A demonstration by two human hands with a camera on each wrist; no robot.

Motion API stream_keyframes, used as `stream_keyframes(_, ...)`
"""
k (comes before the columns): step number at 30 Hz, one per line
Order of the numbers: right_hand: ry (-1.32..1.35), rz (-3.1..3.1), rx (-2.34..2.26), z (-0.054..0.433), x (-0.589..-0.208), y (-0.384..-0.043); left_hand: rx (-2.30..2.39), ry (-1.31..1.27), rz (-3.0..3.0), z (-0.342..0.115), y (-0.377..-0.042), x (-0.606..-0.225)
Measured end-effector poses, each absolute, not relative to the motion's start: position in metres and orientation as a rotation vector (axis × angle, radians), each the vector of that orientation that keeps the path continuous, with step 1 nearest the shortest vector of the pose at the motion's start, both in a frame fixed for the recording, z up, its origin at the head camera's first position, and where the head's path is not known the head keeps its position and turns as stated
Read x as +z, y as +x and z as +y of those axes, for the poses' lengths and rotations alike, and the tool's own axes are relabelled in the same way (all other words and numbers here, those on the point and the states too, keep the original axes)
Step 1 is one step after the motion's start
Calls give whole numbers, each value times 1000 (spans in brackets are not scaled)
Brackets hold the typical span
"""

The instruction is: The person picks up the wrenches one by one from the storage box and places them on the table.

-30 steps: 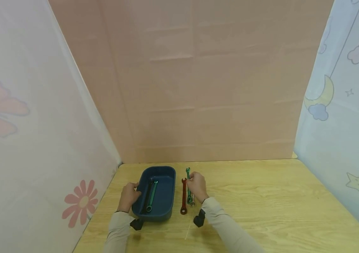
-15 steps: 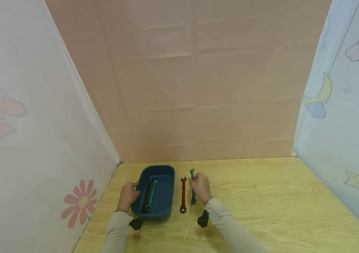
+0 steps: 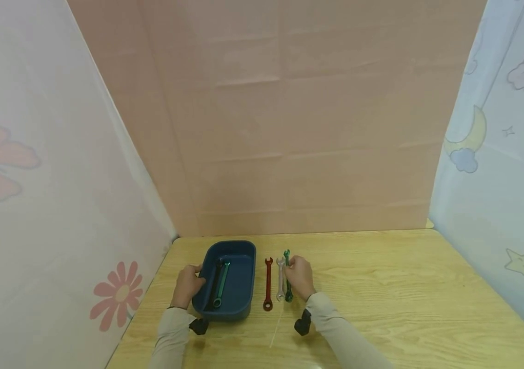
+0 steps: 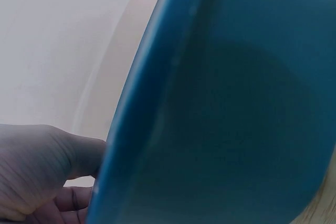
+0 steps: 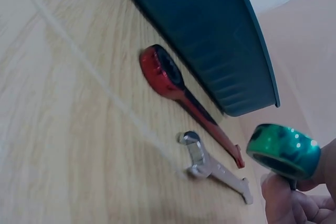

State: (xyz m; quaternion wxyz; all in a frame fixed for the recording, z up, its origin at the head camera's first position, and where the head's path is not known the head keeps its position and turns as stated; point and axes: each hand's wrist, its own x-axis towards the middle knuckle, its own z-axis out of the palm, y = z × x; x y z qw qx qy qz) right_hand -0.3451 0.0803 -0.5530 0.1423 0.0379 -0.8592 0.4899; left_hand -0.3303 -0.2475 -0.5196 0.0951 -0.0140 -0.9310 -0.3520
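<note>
My left hand (image 3: 187, 287) grips the left side of a dark blue plastic bin (image 3: 243, 279), its thumb at the rim in the left wrist view. Inside the bin lie a teal-green wrench (image 3: 223, 282) and a dark wrench (image 3: 214, 287), side by side. To the right of the bin, my right hand (image 3: 300, 275) pinches a shiny green combination wrench (image 3: 288, 294); the right wrist view shows its ring end (image 5: 283, 150) raised above the tabletop. Just left of that hand a silver open-ended wrench (image 3: 281, 282) lies on the table, and beyond it a red combination wrench (image 3: 268, 284).
The wood-grain table (image 3: 382, 297) extends to the right of the hands. A plain tan sheet (image 3: 289, 128) stands along its back edge, with printed white sheets on the left (image 3: 59, 205) and right (image 3: 497, 215). A thin pale line (image 3: 275, 330) crosses the tabletop near the front.
My right hand has moved right with the green wrench, away from the red wrench. The silver wrench, mostly covered before, now shows in full. My left hand and the bin stay in place.
</note>
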Motion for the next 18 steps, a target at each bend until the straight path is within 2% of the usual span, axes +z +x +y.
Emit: stream_keyframes(18,63,-2544,1400,91,-571,-345,-1056,-46,-2756,-246,-330,-518)
